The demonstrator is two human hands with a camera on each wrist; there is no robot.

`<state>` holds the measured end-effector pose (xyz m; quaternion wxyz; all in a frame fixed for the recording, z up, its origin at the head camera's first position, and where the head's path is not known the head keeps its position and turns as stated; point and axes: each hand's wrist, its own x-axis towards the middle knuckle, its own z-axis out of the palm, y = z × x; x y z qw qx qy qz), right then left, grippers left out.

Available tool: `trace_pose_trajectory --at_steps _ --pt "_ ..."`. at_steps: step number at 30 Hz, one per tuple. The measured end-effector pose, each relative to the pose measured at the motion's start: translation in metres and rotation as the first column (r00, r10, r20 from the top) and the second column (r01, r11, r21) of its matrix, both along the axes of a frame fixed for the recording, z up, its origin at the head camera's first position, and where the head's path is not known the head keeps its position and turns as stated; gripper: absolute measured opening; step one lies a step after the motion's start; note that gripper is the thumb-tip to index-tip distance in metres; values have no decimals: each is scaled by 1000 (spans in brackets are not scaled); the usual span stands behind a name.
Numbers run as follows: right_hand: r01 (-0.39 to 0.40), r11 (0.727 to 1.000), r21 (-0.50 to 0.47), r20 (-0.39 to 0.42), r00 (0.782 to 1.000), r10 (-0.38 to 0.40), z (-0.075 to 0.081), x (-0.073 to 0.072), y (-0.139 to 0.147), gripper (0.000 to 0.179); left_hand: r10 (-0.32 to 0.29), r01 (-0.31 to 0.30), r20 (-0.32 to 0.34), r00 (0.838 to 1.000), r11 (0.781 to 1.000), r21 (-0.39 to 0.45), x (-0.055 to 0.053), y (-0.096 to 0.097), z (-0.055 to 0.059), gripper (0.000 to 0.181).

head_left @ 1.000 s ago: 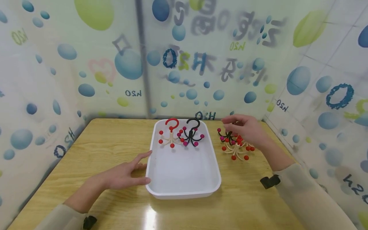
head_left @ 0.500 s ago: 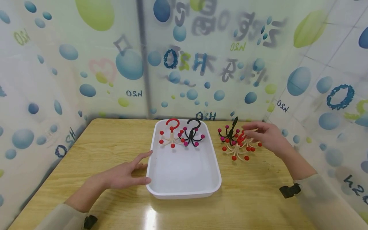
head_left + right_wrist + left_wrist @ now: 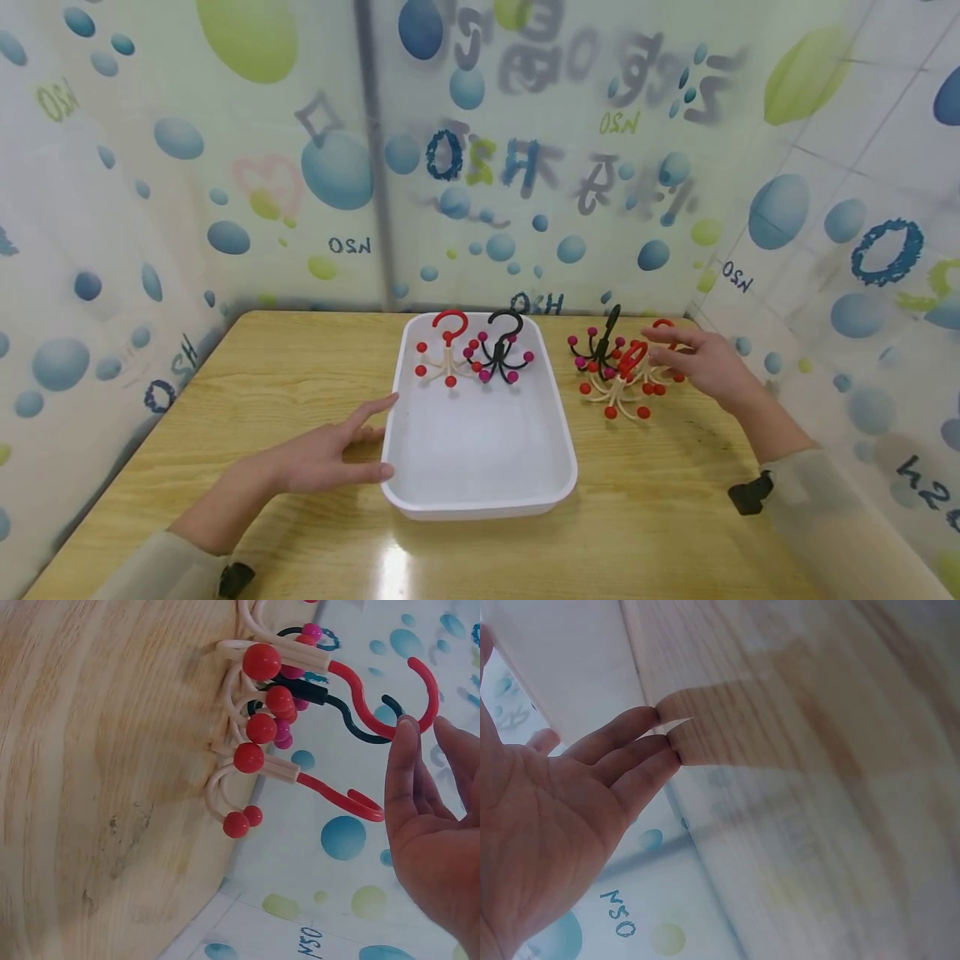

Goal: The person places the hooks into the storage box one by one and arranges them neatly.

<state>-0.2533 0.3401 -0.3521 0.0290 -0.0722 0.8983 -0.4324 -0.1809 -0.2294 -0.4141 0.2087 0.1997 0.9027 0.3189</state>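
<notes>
In the right wrist view my right hand point(image 3: 439, 817) has its thumb and forefinger on either side of the red hook point(image 3: 425, 682) of a cream claw hanger point(image 3: 296, 656), pinching it near the curve. The hanger's arms end in red balls; it stands foremost in a cluster right of the tray. Beside it are a black claw hanger point(image 3: 602, 354) with magenta balls and another cream one point(image 3: 277, 766) with a red hook. My left hand point(image 3: 322, 458) has fingers spread, fingertips touching the left rim of the white tray point(image 3: 480, 507).
Inside the tray, at its far end, stand a cream claw hanger point(image 3: 448, 362) with a red hook and a black one point(image 3: 498, 357) side by side. All rests on a wooden table point(image 3: 300, 367). Bubble-patterned curtain walls point(image 3: 525, 167) enclose the back and sides.
My right hand has moved right and slightly toward me, from the black hanger to the cream hangers. The foremost red hook has turned a little. My left hand and the tray stay put.
</notes>
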Motion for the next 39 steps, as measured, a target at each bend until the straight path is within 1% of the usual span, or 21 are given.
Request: trace_pose_trajectory --at_steps 3,7,17,20,24,28,32,39 --pt "-2 1000 -27 12 1000 2 -4 -2 0 51 -8 8 -16 1000 1000 2 0 0 -1 101" --pt "-18 999 -48 21 1000 19 -8 -2 -1 50 -8 8 -17 1000 1000 4 0 0 -1 101" --pt "-5 999 -40 14 1000 5 -15 -2 -3 48 -3 3 -7 1000 1000 0 1 0 1 101" --pt "5 999 -38 39 999 -3 -17 -3 -3 49 -2 2 -11 1000 1000 -3 1 0 1 102" --pt "28 1000 -9 61 998 -27 -20 -4 -3 52 -5 5 -20 1000 1000 -4 1 0 0 101" --pt "46 999 6 46 998 -46 -24 -5 -4 52 -7 6 -19 1000 1000 -6 1 0 0 100" --pt "47 999 4 30 998 -47 -25 -6 -4 51 -13 13 -27 1000 1000 -6 1 -1 -1 100" --pt "34 999 -14 -3 999 -34 -20 -3 -6 48 -12 12 -15 1000 1000 2 0 -1 -1 100"
